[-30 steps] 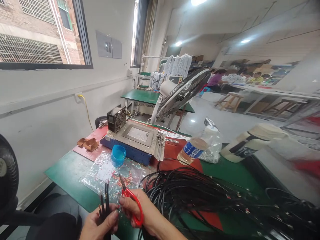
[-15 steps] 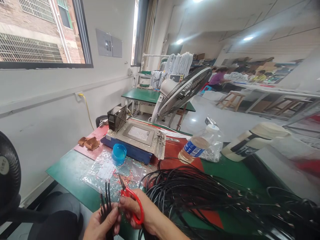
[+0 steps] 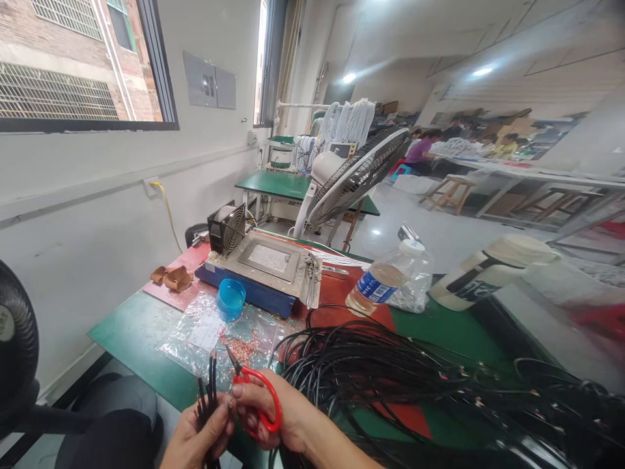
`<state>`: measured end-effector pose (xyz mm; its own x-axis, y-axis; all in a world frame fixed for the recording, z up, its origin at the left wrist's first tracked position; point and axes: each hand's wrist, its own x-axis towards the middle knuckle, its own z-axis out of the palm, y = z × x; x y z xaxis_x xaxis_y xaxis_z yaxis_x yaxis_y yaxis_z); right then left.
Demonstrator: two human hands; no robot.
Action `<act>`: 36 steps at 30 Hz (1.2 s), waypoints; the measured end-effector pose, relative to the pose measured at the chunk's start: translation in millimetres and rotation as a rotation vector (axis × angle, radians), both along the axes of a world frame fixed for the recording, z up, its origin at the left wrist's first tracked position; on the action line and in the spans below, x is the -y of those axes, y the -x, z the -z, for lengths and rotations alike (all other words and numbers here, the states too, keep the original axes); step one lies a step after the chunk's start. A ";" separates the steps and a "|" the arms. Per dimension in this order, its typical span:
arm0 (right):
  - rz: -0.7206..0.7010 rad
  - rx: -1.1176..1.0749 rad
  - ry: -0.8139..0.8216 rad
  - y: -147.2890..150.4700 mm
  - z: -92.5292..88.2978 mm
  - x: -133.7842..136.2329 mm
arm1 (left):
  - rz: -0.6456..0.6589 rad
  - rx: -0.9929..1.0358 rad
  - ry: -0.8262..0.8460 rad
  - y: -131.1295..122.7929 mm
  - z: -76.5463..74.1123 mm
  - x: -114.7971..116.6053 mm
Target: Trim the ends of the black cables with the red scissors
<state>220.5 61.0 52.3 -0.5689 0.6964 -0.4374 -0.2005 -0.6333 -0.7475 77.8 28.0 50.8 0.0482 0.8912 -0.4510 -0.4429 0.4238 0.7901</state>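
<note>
In the lower middle of the head view, my left hand [image 3: 202,433] is closed round several black cables [image 3: 211,384], whose ends stick up above the fingers with small coloured wire tips. My right hand [image 3: 273,407] grips red-handled scissors [image 3: 276,397], their dark blades pointing up and left. The fingertips of both hands meet at the side of the bunch; what is pinched there is too small to make out. Behind the hands, a clear plastic bag [image 3: 195,332] lies flat with many red and yellow scraps [image 3: 241,346] on it.
A blue round container [image 3: 230,299] stands on the bag, before a blue solder-pot-like heater [image 3: 254,286] with a small fan. A heap of black cables [image 3: 361,365] covers the right side. Beyond are a bottle [image 3: 375,283], a white jug [image 3: 488,273] and a large fan [image 3: 356,176].
The view has shifted slightly. The black cable ends have tilted a little in my left hand, and the scissors have turned slightly left; both grips stay the same.
</note>
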 end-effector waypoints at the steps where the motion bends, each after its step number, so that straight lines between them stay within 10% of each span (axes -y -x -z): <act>1: 0.001 -0.001 -0.008 0.2 -0.3 0.3 | 0.005 -0.006 0.003 0.5 -0.2 0.0; 36: -0.033 -0.140 -0.080 6.1 -13.7 3.6 | 0.167 -0.058 -0.305 10.5 27.0 1.0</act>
